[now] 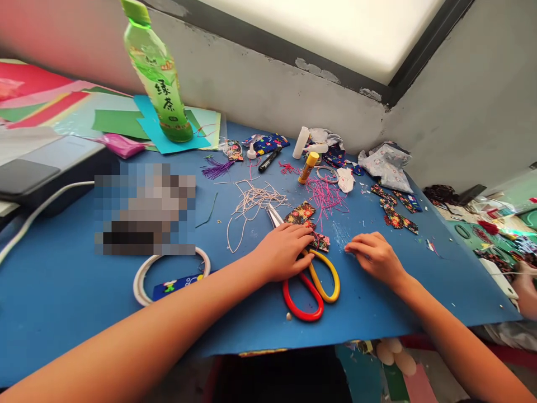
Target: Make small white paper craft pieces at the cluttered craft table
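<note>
My left hand (284, 251) lies over the scissors (312, 282), which have one red and one yellow handle loop; its fingers curl down onto a small floral fabric piece (321, 242) and press on it. My right hand (375, 254) rests on the blue table sheet (235, 302) just to the right, fingers curled with the tips on the sheet, and I cannot make out anything in them. Another floral fabric scrap (300, 212) lies just beyond my left hand, beside loose pink cords (325, 196) and pale cords (251, 201).
A green tea bottle (157, 73) stands at the back left on coloured paper. A white hoop (145, 274) lies near left. A glue stick (307, 167), a marker (269, 159), a purple tassel (216, 168) and fabric scraps (394, 215) crowd the back. A wall corner closes the far side.
</note>
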`<state>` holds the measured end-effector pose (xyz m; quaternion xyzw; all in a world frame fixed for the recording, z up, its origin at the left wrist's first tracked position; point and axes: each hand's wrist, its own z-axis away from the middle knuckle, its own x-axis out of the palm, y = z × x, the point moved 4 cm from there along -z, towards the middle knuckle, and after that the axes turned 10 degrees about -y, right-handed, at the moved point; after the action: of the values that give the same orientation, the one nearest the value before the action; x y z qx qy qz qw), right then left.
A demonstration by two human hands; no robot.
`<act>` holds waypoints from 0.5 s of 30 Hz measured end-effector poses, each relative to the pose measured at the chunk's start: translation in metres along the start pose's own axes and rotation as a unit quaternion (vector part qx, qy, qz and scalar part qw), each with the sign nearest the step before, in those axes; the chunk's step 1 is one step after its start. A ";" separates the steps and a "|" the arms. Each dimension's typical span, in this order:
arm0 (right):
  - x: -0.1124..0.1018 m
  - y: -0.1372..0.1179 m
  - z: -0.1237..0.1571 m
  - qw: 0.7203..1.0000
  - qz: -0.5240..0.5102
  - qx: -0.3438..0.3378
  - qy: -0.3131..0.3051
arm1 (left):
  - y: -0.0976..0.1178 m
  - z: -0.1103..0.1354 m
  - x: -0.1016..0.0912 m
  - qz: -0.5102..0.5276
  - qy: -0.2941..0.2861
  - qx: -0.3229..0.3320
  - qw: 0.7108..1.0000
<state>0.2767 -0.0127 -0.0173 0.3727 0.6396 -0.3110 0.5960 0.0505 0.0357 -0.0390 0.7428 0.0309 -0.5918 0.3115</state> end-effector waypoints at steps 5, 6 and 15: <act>-0.006 0.009 0.021 1.000 0.001 0.005 -0.002 | 0.000 0.000 0.000 0.000 0.003 0.003 1.000; -0.005 0.016 0.017 1.000 0.004 0.008 0.000 | 0.000 0.000 0.000 -0.001 0.003 0.004 1.000; 0.017 0.037 -0.036 1.000 0.014 -0.020 -0.003 | 0.000 0.000 0.000 -0.008 0.000 0.002 1.000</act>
<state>0.2887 0.0391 -0.0288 0.3687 0.6385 -0.2909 0.6097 0.0506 0.0354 -0.0384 0.7431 0.0351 -0.5944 0.3052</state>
